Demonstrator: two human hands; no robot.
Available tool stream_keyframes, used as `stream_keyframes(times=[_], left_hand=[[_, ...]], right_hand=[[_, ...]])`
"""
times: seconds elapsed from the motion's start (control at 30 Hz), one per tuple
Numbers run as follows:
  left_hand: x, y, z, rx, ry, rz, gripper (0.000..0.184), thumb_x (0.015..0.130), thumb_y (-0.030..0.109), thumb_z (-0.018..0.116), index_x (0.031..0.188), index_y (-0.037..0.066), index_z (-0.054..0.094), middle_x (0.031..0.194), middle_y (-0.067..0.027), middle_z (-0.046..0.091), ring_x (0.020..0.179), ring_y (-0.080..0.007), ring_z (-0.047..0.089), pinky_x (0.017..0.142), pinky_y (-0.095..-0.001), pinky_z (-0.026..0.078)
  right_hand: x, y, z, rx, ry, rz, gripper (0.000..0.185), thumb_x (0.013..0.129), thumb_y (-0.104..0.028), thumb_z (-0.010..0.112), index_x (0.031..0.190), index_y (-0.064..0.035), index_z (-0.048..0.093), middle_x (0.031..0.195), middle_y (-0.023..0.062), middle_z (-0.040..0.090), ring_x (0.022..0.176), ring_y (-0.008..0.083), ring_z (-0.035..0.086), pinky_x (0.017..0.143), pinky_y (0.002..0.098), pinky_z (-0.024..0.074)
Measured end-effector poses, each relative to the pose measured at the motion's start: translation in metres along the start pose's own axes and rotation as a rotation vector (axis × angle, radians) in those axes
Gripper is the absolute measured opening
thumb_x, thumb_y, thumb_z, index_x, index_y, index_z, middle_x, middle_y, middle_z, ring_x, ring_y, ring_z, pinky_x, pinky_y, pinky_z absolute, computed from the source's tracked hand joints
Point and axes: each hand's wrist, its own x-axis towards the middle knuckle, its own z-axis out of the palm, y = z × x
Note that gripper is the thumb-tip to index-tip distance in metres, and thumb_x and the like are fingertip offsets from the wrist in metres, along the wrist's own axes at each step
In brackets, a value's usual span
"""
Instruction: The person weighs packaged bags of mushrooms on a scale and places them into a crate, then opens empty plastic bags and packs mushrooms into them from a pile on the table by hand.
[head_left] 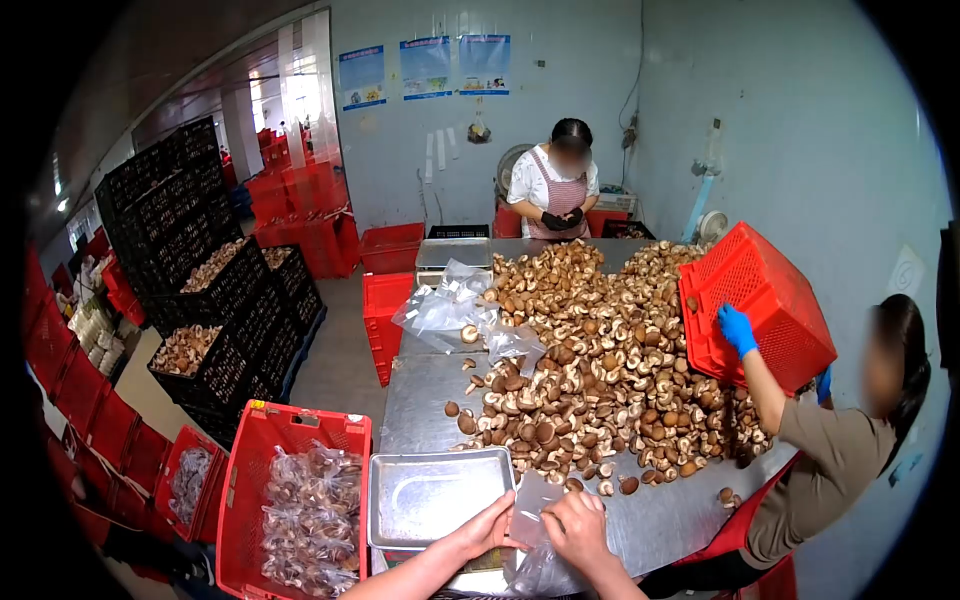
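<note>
Near the bottom centre, my left hand (487, 526) has its fingers on the left edge of a clear plastic bag (536, 510). My right hand (578, 527) pinches the same bag from the right, with its fingers bent. The lower part of the bag hangs crumpled between the wrists. Just left of my hands lies a metal tray (440, 498) with nothing in it. Beyond my hands spreads a large heap of brown mushrooms (600, 370) on the metal table (415, 400). More clear bags (450, 300) lie at the heap's far left.
A red crate (240, 500) of bagged mushrooms (312, 515) stands at the left. On the right, a co-worker in blue gloves (737, 330) tilts a red crate (775, 300) over the heap. Another person (553, 185) stands across the table. Black crates (180, 240) are stacked at the far left.
</note>
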Motion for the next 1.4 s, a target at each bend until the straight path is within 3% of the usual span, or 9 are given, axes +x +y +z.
stream_keyframes(times=[0.17, 0.33, 0.43, 0.47, 0.8, 0.93, 1.07, 1.27, 1.4], left_hand=[[0.008, -0.005, 0.013, 0.155, 0.197, 0.068, 0.028, 0.094, 0.030, 0.061, 0.102, 0.004, 0.065, 0.094, -0.0026, 0.068, 0.081, -0.0099, 0.063, 0.073, -0.0243, 0.051], [0.012, -0.030, 0.025, 0.151, 0.277, 0.238, 0.020, 0.095, 0.023, 0.060, 0.098, 0.004, 0.065, 0.089, -0.0011, 0.067, 0.078, -0.0081, 0.060, 0.070, -0.0220, 0.048], [0.015, -0.044, 0.028, 0.176, 0.337, 0.336, 0.019, 0.097, 0.018, 0.055, 0.099, 0.001, 0.063, 0.087, -0.0016, 0.066, 0.077, -0.0075, 0.058, 0.071, -0.0221, 0.047], [0.015, -0.046, 0.028, 0.172, 0.340, 0.332, 0.019, 0.097, 0.018, 0.055, 0.099, 0.001, 0.063, 0.087, -0.0016, 0.066, 0.077, -0.0075, 0.058, 0.071, -0.0221, 0.047], [0.014, -0.047, 0.026, 0.378, 0.334, 0.459, 0.024, 0.097, 0.020, 0.056, 0.098, -0.002, 0.065, 0.089, -0.0007, 0.066, 0.081, -0.0066, 0.057, 0.074, -0.0221, 0.046], [0.006, -0.053, 0.028, 0.544, 0.326, 0.503, 0.020, 0.095, 0.018, 0.057, 0.089, 0.001, 0.065, 0.079, 0.0045, 0.057, 0.074, -0.0046, 0.049, 0.068, -0.0204, 0.041], [0.004, -0.042, 0.033, 0.555, 0.392, 0.592, 0.023, 0.094, 0.014, 0.058, 0.074, 0.001, 0.056, 0.075, 0.0034, 0.051, 0.072, -0.0058, 0.044, 0.066, -0.0228, 0.039], [-0.007, -0.020, 0.048, 0.889, 0.325, 0.714, 0.012, 0.085, 0.009, 0.062, 0.088, -0.003, 0.060, 0.095, -0.0084, 0.058, 0.088, -0.0166, 0.054, 0.078, -0.0271, 0.043], [-0.016, 0.004, 0.070, 1.147, 0.503, 0.920, 0.053, 0.074, 0.015, 0.071, 0.122, 0.003, 0.052, 0.126, -0.0161, 0.052, 0.119, -0.0299, 0.049, 0.098, -0.0398, 0.042]], right_hand=[[-0.002, 0.004, 0.000, 0.007, 0.061, -0.038, 0.009, 0.073, -0.012, 0.071, 0.078, -0.0095, 0.065, 0.078, 0.0061, 0.059, 0.078, 0.0263, 0.057, 0.074, 0.0386, 0.0410], [-0.009, 0.006, 0.009, 0.007, 0.156, -0.001, 0.005, 0.077, -0.009, 0.069, 0.077, -0.0077, 0.065, 0.077, 0.0050, 0.060, 0.073, 0.0220, 0.057, 0.071, 0.0350, 0.0424], [-0.020, 0.021, 0.028, 1.141, 0.438, 0.857, 0.007, 0.091, -0.008, 0.059, 0.090, -0.0020, 0.061, 0.080, -0.0004, 0.060, 0.070, 0.0067, 0.054, 0.062, 0.0230, 0.0428], [-0.029, 0.037, 0.035, 1.206, 0.478, 0.893, 0.009, 0.094, -0.009, 0.056, 0.092, -0.0019, 0.061, 0.082, 0.0002, 0.061, 0.070, 0.0070, 0.053, 0.065, 0.0231, 0.0434], [-0.020, 0.025, 0.011, 1.160, 0.314, 0.869, 0.018, 0.098, -0.017, 0.051, 0.086, -0.0069, 0.060, 0.079, -0.0035, 0.055, 0.073, 0.0061, 0.047, 0.069, 0.0220, 0.0381], [-0.030, 0.064, 0.021, 1.225, 0.553, 0.959, 0.021, 0.099, -0.022, 0.048, 0.091, -0.0066, 0.060, 0.081, 0.0007, 0.061, 0.063, 0.0066, 0.051, 0.053, 0.0210, 0.0370], [-0.025, 0.073, -0.003, 1.296, 0.637, 0.955, 0.020, 0.099, -0.022, 0.049, 0.098, -0.0053, 0.059, 0.086, 0.0025, 0.063, 0.074, 0.0093, 0.061, 0.058, 0.0225, 0.0453], [-0.034, 0.066, -0.002, 1.212, 0.654, 0.884, 0.018, 0.100, -0.021, 0.049, 0.095, -0.0072, 0.060, 0.083, 0.0001, 0.061, 0.072, 0.0073, 0.054, 0.065, 0.0217, 0.0425], [-0.036, 0.045, -0.007, 0.942, 0.583, 0.755, 0.020, 0.100, -0.020, 0.050, 0.091, -0.0041, 0.060, 0.078, -0.0012, 0.058, 0.067, 0.0067, 0.048, 0.065, 0.0208, 0.0404]])
